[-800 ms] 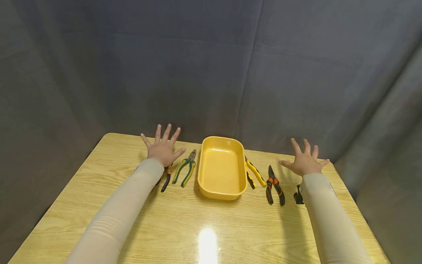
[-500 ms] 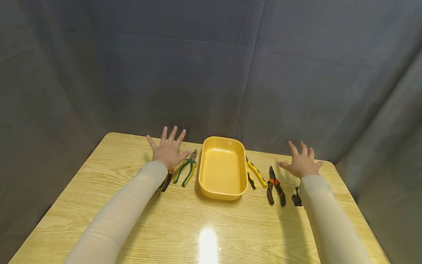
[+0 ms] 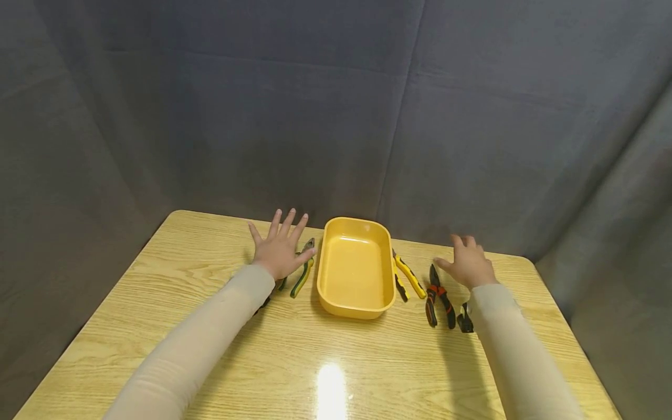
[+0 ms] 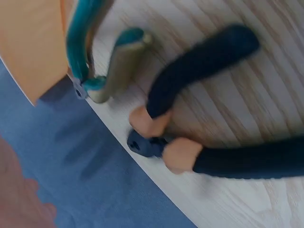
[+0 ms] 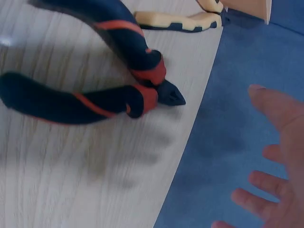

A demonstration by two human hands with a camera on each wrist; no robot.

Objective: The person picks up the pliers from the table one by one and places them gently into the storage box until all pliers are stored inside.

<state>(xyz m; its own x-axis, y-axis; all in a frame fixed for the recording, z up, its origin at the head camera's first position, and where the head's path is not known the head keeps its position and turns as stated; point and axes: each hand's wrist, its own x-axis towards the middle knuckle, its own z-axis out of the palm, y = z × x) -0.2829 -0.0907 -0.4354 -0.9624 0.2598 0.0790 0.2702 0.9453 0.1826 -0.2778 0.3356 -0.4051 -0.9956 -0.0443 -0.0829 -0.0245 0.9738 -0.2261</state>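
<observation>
Left hand [image 3: 277,256]: raised over the far left part of the table [image 3: 262,361]; fingers straight and spread apart, thumb held out toward the middle; nothing is gripped.
Beside it: green-and-yellow pliers [image 3: 303,277] are partly covered by the hand in the head view; black pliers with orange collars [image 4: 182,154] lie near them, best seen from the left wrist. No contact with either pair can be made out.
Right hand [image 3: 468,265]: fingers parted, thumb turned inward, nothing clasped; finger shadows are cast on the wood near red-and-black pliers [image 5: 151,76], so the hand is judged to be held clear of the surface.
Tray: the yellow tray [image 3: 349,309] is set upright, mouth upward, near the far edge between the tools; by its central place it is probably kept within reach of both hands.
Tray's right flank: yellow-and-black pliers [image 3: 410,277] are laid just beside the wall, the head end partly hidden; whether the tray is touched cannot be told.
Handles: spread and pointed mostly toward the person, tips toward the far edge; this lay presumably suits picking up by the grips.
Right sleeve: a black object [image 3: 464,319] is partly hidden by the sleeve; its kind cannot be told.
Backdrop: grey cloth [image 3: 262,116] is hung behind the table.
</observation>
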